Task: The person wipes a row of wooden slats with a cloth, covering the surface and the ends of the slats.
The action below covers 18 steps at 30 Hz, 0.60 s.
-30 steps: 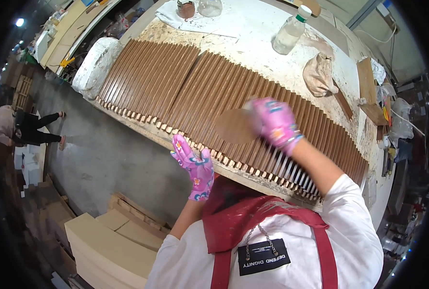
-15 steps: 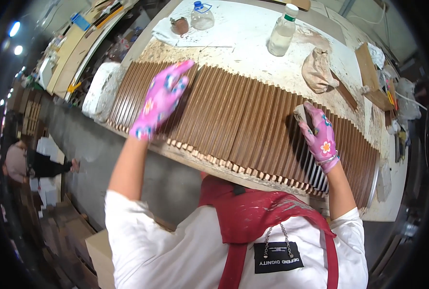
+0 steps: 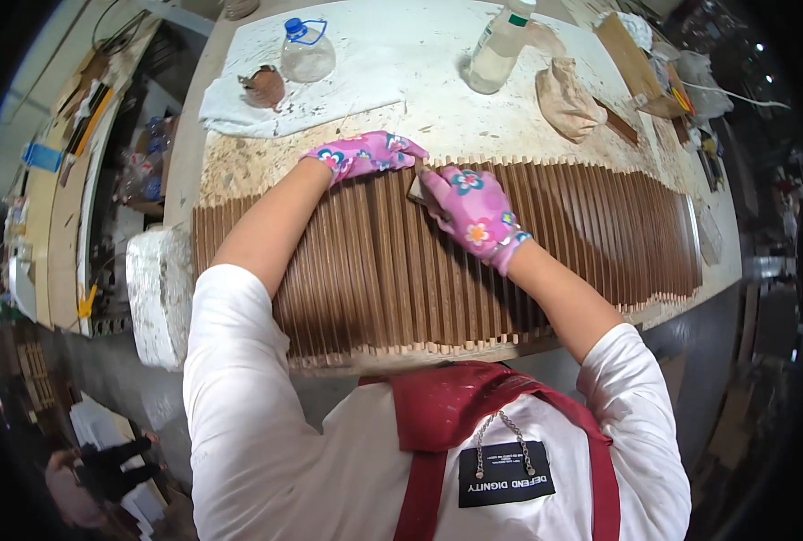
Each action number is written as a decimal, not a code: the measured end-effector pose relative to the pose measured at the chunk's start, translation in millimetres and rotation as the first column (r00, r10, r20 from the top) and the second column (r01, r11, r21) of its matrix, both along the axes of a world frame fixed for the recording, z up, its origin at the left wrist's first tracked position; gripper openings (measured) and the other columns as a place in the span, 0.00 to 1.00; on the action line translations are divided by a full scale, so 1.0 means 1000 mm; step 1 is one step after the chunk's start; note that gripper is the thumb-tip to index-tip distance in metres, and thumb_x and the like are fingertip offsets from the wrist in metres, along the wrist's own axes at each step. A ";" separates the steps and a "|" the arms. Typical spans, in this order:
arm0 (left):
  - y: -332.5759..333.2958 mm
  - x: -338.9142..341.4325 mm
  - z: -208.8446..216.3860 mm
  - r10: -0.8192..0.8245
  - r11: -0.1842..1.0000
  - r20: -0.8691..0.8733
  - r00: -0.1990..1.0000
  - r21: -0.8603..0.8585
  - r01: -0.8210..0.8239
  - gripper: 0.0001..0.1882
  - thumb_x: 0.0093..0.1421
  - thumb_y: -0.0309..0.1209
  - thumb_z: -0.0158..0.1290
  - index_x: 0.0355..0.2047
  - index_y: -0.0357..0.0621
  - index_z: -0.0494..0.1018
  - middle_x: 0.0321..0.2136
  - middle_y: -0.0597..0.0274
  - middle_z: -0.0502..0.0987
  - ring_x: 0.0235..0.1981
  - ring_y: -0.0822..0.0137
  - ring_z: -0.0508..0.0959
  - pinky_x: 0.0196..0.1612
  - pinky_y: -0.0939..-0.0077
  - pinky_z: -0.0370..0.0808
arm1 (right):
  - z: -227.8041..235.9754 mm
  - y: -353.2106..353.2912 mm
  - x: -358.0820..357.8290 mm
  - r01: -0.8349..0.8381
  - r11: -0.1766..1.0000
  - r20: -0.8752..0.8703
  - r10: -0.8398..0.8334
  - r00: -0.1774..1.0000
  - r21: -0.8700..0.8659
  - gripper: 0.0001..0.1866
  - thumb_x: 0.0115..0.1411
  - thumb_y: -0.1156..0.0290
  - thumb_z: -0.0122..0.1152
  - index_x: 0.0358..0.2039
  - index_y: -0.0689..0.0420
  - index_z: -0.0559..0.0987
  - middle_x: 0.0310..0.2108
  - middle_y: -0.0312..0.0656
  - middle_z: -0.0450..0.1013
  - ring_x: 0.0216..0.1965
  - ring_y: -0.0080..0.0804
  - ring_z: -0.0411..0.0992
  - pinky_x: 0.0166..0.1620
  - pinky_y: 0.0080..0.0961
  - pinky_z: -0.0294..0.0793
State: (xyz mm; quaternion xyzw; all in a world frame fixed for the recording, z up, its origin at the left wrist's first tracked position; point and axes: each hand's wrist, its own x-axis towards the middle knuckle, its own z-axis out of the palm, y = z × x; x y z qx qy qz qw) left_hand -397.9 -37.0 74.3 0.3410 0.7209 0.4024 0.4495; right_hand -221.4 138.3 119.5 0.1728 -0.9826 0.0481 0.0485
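Drawn together since the earlier frame, the left hand [image 3: 370, 155] now lies just beside the right hand [image 3: 475, 215]. The left, fingers together, covers far ends of brown strips [image 3: 356, 270] spread beneath both; whether it grips anything, I cannot tell. The right pinches a small block [image 3: 415, 189] at its fingertips, seemingly rubbing the strips; next likely calls for even pressure.

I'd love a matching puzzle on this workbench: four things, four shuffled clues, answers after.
1. Right hand
2. Clear jug
3. Beige cloth bundle
4. White block

A. At the left end of the brown strips
B. Has a blue cap
C. Holds a small pale piece
D. Right of the white-capped bottle

Pairs: 1-C, 2-B, 3-D, 4-A
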 end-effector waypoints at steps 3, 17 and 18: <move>-0.009 -0.007 -0.020 0.004 0.999 0.206 0.979 0.038 -0.013 0.21 0.66 0.39 0.54 0.57 0.47 0.73 0.50 0.63 0.77 0.51 0.69 0.72 0.55 0.77 0.67 | 0.017 0.036 0.006 0.277 0.960 0.289 -0.254 0.923 -0.038 0.25 0.57 0.63 0.64 0.55 0.49 0.72 0.39 0.43 0.77 0.38 0.37 0.76 0.42 0.36 0.71; 0.003 -0.012 -0.015 -0.120 0.993 -0.066 0.991 -0.006 0.119 0.18 0.65 0.36 0.55 0.54 0.51 0.76 0.38 0.68 0.78 0.37 0.72 0.71 0.44 0.77 0.69 | 0.038 0.039 0.011 -0.156 0.986 0.308 0.131 0.942 0.058 0.17 0.63 0.66 0.56 0.53 0.45 0.75 0.39 0.41 0.75 0.40 0.35 0.75 0.41 0.33 0.71; 0.004 -0.010 -0.005 -0.129 0.992 -0.064 0.990 -0.003 0.129 0.18 0.65 0.36 0.55 0.54 0.51 0.76 0.38 0.68 0.78 0.37 0.72 0.71 0.44 0.77 0.69 | 0.045 0.040 0.016 -0.248 0.967 0.342 0.215 0.915 0.056 0.17 0.63 0.66 0.57 0.53 0.45 0.76 0.39 0.41 0.75 0.40 0.35 0.75 0.41 0.32 0.71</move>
